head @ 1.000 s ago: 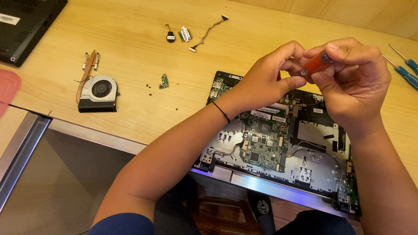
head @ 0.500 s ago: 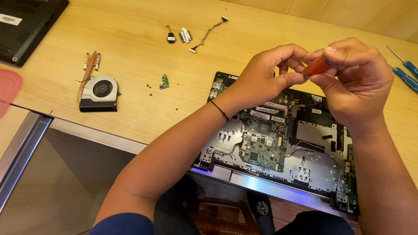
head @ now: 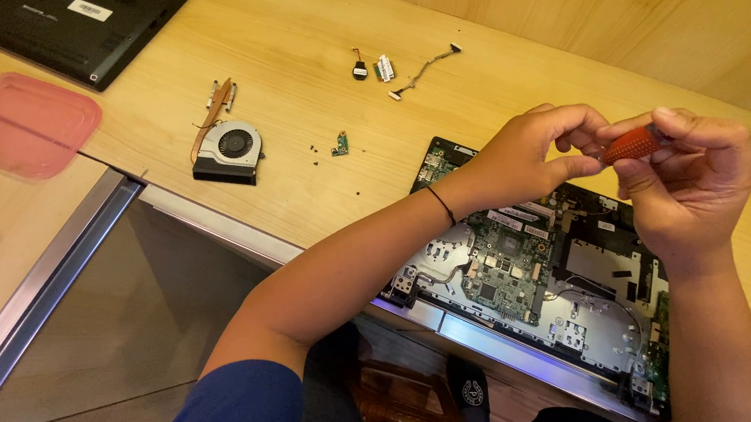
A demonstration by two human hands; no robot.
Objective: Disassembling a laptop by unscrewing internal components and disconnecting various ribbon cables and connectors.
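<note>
Screwdriver handle [head: 631, 143] level, left hand [head: 527, 156], right hand [head: 690, 179]

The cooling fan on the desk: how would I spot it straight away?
Start at the opened laptop under the hands, then look left across the wooden desk. The cooling fan lies there alone: a grey housing with a round black rotor and a copper pipe.

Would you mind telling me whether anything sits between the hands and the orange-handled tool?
Nothing visible does: the right hand already grips the orange-handled tool, and the left hand pinches right beside its end.
</note>
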